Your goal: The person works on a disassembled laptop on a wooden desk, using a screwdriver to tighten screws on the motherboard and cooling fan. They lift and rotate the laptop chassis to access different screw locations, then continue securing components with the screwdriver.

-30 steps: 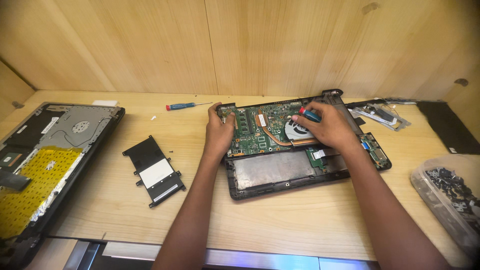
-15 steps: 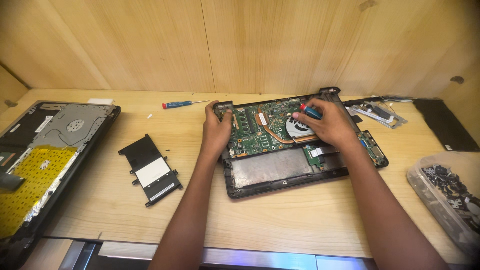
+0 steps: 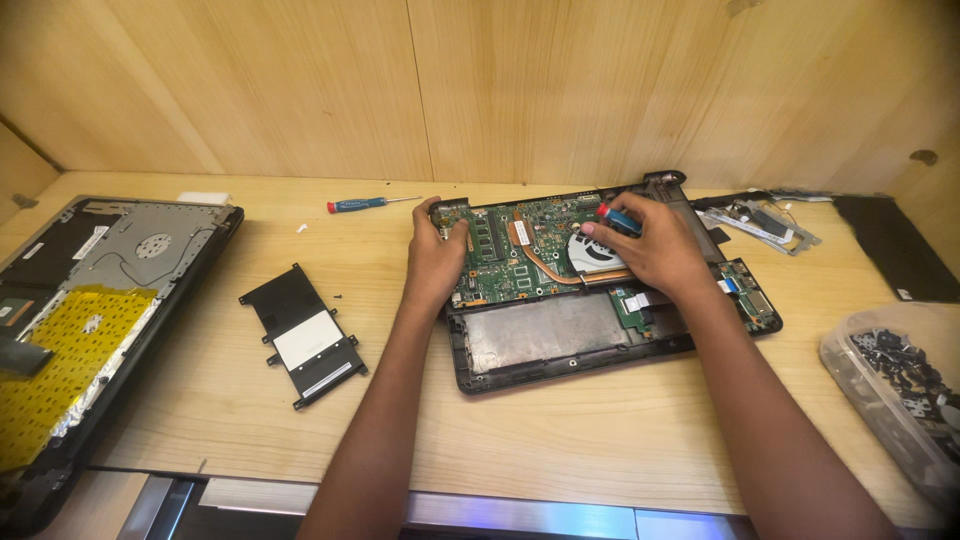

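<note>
Open laptop [image 3: 600, 300] lying in the middle of the wooden table [image 3: 560, 440], green board showing. Almost nothing different from a moment ago — both hands in the same spots, so the work on the board seems to be at the same step. Left hand [image 3: 437, 262] curled over the board's left corner, gripping it. Right hand [image 3: 655, 248] closed round a small screwdriver [image 3: 620, 219] by the fan [image 3: 592, 252]. Tip hidden under the fingers — cannot tell which screw. Off to the left, a flat battery [image 3: 303, 335], a second screwdriver [image 3: 365, 204], another opened laptop [image 3: 90, 320] cut off at the edge. Tub of parts [image 3: 900, 390] blurry, right.
</note>
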